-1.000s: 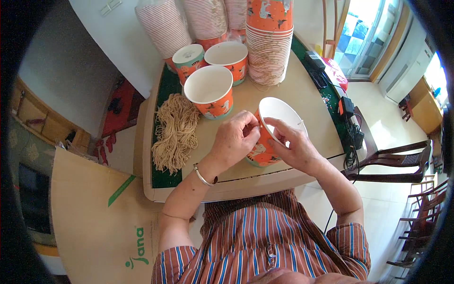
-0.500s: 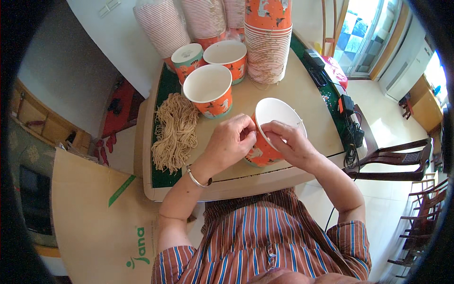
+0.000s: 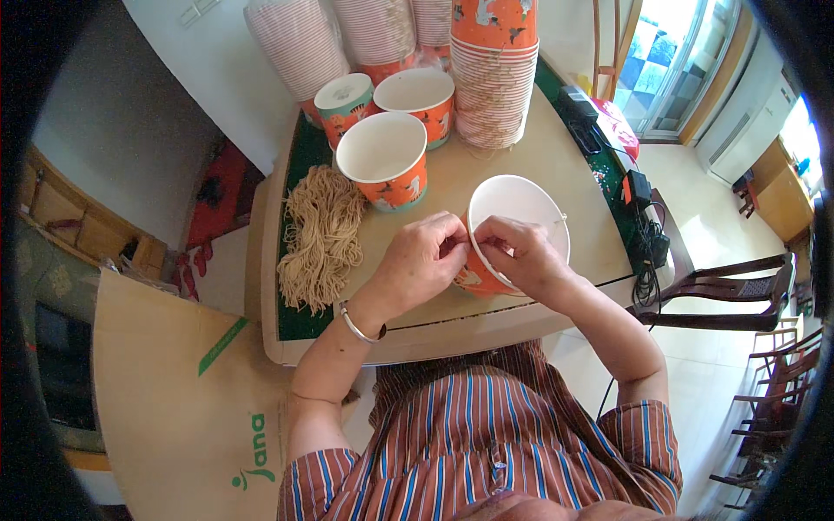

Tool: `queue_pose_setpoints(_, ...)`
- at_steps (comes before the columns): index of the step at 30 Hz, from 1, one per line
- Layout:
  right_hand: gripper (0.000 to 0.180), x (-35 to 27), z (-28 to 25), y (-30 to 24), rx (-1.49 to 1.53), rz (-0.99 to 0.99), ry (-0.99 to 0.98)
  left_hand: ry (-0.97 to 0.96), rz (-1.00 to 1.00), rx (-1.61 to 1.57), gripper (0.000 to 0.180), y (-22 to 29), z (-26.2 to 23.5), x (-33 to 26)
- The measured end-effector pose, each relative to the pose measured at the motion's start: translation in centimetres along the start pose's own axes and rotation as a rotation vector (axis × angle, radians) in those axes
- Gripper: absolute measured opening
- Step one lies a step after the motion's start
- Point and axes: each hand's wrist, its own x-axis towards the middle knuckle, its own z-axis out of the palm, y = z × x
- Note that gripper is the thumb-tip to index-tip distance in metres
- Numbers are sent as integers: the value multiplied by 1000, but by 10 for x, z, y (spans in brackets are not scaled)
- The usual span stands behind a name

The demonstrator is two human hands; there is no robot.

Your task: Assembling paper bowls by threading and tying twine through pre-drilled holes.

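Note:
An orange paper bucket with a white inside stands tilted near the table's front edge, its mouth turned partly towards me. My left hand pinches thumb and forefinger together just outside its left rim. Over that same rim reaches my right hand, its fingers closed on the inner side. Whatever lies between the fingertips is hidden. A tiny knot of pale string shows at the bucket's right rim. To the left of my left hand lies a hank of beige cotton string.
Behind the string stand an open orange bucket, another open one and an upturned one. A tall bucket stack and bagged stacks rise behind. Black adapters with cables line the right edge, beside a dark chair.
The bucket has tipped slightly, and its mouth faces me a little more. My right hand has shifted slightly, its fingers more curled at the rim; my left hand stays nearly in place.

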Motion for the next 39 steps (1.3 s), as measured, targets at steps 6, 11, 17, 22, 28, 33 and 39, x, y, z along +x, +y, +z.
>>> queue_pose_setpoints(6, 8, -1, 6, -1, -61, -11, 15, -18, -42, -16, 11, -7, 1, -3)
queue_pose_setpoints(11, 10, -1, 13, -1, -66, 57, 29, -89, -215, -139, 12, -13, 0, -4)
queue_pose_setpoints(17, 10, 3, 16, 0, -68, 21, 33, -98, -321, -576, 19, -19, 3, -7)
queue_pose_setpoints(22, 11, 8, 12, -6, -3, 52, -24, -44, -248, -324, 25, -35, 10, -13)
queue_pose_setpoints(28, 9, 13, 5, -4, 51, 43, -3, -72, -402, -497, 23, -34, 10, -16)
queue_pose_setpoints(33, 12, 15, 1, -5, 146, 47, 67, -100, -378, -493, 20, -45, 12, -21)
queue_pose_setpoints(39, 6, 16, 0, -9, 141, 67, -11, -46, -431, -506, 21, -44, 13, -41)
